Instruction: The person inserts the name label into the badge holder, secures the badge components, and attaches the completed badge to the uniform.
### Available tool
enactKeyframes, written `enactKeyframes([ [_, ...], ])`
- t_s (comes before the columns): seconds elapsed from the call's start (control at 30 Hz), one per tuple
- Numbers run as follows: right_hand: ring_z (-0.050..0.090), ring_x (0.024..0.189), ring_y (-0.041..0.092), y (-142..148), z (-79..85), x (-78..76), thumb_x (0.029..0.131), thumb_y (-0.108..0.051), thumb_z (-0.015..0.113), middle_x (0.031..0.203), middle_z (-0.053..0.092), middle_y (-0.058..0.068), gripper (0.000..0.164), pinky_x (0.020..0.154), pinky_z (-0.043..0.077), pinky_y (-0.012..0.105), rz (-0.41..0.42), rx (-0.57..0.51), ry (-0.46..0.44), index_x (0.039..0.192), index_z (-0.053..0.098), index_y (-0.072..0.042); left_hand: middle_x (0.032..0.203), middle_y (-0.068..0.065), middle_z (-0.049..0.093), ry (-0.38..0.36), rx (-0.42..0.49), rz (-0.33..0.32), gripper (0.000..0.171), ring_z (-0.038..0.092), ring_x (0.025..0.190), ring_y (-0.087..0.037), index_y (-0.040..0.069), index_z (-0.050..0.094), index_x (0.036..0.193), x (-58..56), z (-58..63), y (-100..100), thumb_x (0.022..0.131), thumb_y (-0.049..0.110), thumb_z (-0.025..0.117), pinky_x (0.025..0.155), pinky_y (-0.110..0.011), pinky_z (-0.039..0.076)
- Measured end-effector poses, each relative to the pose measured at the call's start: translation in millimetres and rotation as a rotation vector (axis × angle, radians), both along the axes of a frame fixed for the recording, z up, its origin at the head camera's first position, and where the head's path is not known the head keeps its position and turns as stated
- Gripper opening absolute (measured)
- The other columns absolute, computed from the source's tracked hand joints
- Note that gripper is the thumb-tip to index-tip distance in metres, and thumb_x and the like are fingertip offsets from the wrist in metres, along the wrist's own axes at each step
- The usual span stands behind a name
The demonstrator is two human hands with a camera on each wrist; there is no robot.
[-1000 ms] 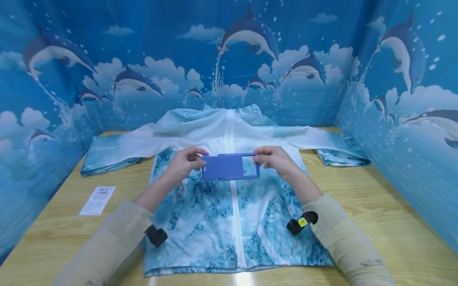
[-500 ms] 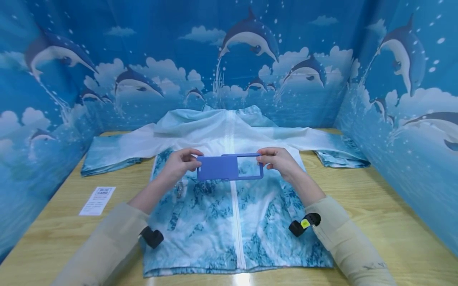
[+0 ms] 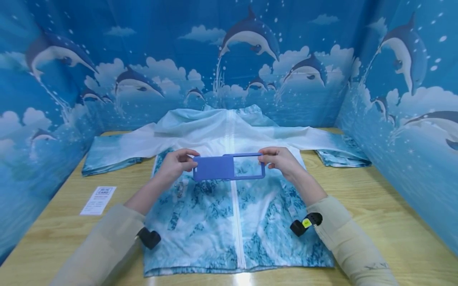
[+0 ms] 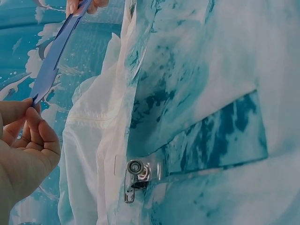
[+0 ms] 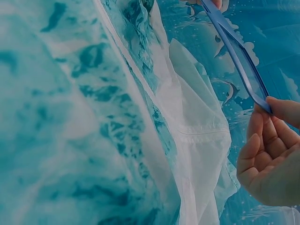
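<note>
A blue two-part sliding card holder [image 3: 214, 167] hangs level above a jacket in the head view. Its left part is a solid panel; the right part is a frame [image 3: 264, 171] through whose window the jacket shows. My left hand [image 3: 174, 165] pinches the panel's left end between thumb and fingers. At the other end, my right hand [image 3: 282, 163] pinches the frame's upper right corner. In the left wrist view the holder [image 4: 52, 56] appears edge-on. The jacket [image 3: 200, 230], blue and white with a front zip, lies spread beneath both hands, sleeves out sideways.
A white printed card [image 3: 97, 201] lies on the wooden table [image 3: 50, 242] left of the jacket. A metal badge clip [image 4: 137, 174] with a clear strap sits by the jacket's pocket edge. Dolphin-printed curtains [image 3: 171, 35] enclose the back and sides.
My hands have moved apart, left hand leftward and right hand slightly rightward. The holder's two parts have slid further apart, and the open window in the frame has grown wider.
</note>
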State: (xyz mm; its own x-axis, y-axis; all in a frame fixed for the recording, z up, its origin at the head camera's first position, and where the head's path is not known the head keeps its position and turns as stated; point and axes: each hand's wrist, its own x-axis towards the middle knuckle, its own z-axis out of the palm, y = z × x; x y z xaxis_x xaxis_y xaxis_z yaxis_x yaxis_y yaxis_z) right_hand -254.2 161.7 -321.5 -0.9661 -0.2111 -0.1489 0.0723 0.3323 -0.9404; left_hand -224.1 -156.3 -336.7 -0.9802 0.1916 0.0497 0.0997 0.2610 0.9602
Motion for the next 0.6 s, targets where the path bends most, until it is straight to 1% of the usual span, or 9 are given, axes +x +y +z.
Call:
enactKeyframes([
  [0.13,0.056,0.083,0.02,0.6,-1.5,-1.3,0.092,-0.017,0.059,0.094,0.065,0.011,0.03,0.082,0.043,0.045,0.002,0.001,0.002,0.116,0.059,0.001,0.081,-0.007,0.058,0.001,-0.009,-0.001,0.027,0.05,0.086,-0.043,-0.001,0.058,0.116,1.3,0.5,-2.2,0.091,0.008,0.059,0.08,-0.053,0.042],
  [0.3,0.056,0.083,0.02,1.8,-2.9,-2.3,0.092,-0.017,0.059,0.099,0.064,0.016,0.03,0.082,0.044,0.045,0.001,0.004,-0.003,0.116,0.059,0.001,0.082,-0.007,0.059,0.0,-0.031,0.006,0.027,0.05,0.087,-0.043,-0.001,0.058,0.116,1.4,-0.6,-5.0,0.091,0.009,0.059,0.08,-0.051,0.043],
  [0.33,0.056,0.083,0.02,2.1,-2.9,-2.3,0.092,-0.017,0.059,0.099,0.064,0.016,0.03,0.082,0.044,0.045,0.0,0.003,-0.003,0.116,0.059,0.001,0.081,-0.006,0.059,0.0,-0.034,0.009,0.027,0.05,0.087,-0.043,-0.001,0.058,0.116,1.5,-0.7,-5.5,0.091,0.009,0.059,0.08,-0.051,0.043],
  [0.53,0.057,0.084,0.019,2.8,-2.1,-2.7,0.092,-0.017,0.059,0.089,0.066,0.006,0.03,0.082,0.044,0.045,0.004,-0.003,-0.001,0.116,0.059,0.001,0.08,-0.006,0.059,0.01,-0.017,0.009,0.027,0.051,0.086,-0.043,-0.002,0.058,0.116,2.7,1.0,-8.2,0.09,0.008,0.06,0.081,-0.053,0.042],
  [0.6,0.057,0.084,0.019,2.9,-2.1,-2.9,0.092,-0.017,0.059,0.089,0.066,0.007,0.03,0.082,0.043,0.045,0.007,-0.005,0.0,0.116,0.059,0.001,0.08,-0.005,0.059,0.014,-0.017,0.005,0.028,0.051,0.086,-0.042,-0.002,0.057,0.116,2.8,1.3,-9.5,0.09,0.009,0.06,0.081,-0.053,0.042],
])
